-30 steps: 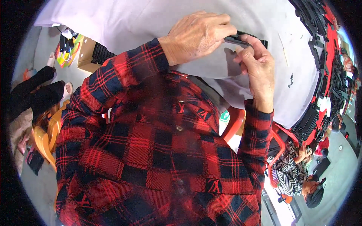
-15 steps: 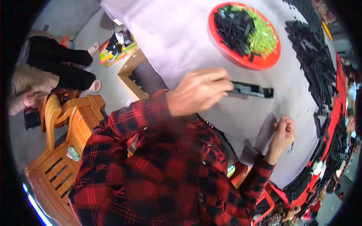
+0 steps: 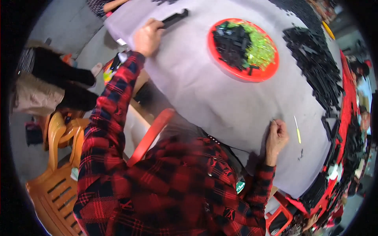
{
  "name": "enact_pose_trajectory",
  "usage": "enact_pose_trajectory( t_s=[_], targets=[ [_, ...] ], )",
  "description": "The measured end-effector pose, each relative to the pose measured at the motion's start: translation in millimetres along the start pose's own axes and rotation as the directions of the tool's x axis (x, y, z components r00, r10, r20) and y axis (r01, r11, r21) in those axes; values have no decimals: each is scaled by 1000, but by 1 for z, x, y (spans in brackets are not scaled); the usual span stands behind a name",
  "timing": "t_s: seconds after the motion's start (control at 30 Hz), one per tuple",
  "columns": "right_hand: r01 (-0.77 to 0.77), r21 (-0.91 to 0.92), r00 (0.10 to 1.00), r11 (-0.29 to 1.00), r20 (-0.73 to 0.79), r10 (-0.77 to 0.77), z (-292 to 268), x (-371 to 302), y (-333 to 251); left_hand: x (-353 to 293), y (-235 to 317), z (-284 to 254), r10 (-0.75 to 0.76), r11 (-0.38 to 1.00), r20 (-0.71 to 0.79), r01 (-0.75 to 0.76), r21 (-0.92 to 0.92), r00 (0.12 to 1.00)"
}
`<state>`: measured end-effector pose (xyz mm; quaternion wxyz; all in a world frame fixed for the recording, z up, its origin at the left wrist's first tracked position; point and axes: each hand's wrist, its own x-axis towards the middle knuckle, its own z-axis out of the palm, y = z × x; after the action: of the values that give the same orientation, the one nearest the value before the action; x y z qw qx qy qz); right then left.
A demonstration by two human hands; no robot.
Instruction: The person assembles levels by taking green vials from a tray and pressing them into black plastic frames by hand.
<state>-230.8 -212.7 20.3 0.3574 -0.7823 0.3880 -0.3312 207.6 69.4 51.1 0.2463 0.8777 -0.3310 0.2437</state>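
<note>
My left hand (image 3: pixel 147 37) is stretched out to the far left over the table edge. It is closed on one end of a long black plastic strip (image 3: pixel 175 18), whose free end points up to the right. My right hand (image 3: pixel 277 138) rests low over the cloth at the right, fingers curled and pinched together. A tiny dark speck shows at its fingertips, too small to name. Just right of that hand lies a thin tool with a yellow-green handle and a metal shaft (image 3: pixel 297 130). Small black scraps (image 3: pixel 301 154) lie below the tool.
A red round tray (image 3: pixel 252 76) holds black pieces (image 3: pixel 232 47) and yellow-green pieces (image 3: pixel 261 50). Long black strips (image 3: pixel 315 65) are piled at the right on the pale cloth (image 3: pixel 189 82). Wooden chair (image 3: pixel 59 192) at left; another person's arm (image 3: pixel 114 4) at the far edge.
My left hand has swung to the far left, carrying the black strip away from beside the red tray. My right hand has shifted left, uncovering the tool on the cloth.
</note>
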Motion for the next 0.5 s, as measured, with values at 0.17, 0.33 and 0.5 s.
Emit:
enact_pose_trajectory(
  t_s=[0.17,0.33,0.5],
  targets=[
    [-37,-9,999,999,-10,37,7,-2,1,22,-47,23,7,1000,16,-7,-3,1000],
    [-143,-42,987,989,61,145,-2,4,-5,16,-102,49,-57,989,89,45,140,994],
    [-177,307,963,935,251,100,-43,30,-10,15,-50,33,144,989,-125,-138,51,982]
  ],
)
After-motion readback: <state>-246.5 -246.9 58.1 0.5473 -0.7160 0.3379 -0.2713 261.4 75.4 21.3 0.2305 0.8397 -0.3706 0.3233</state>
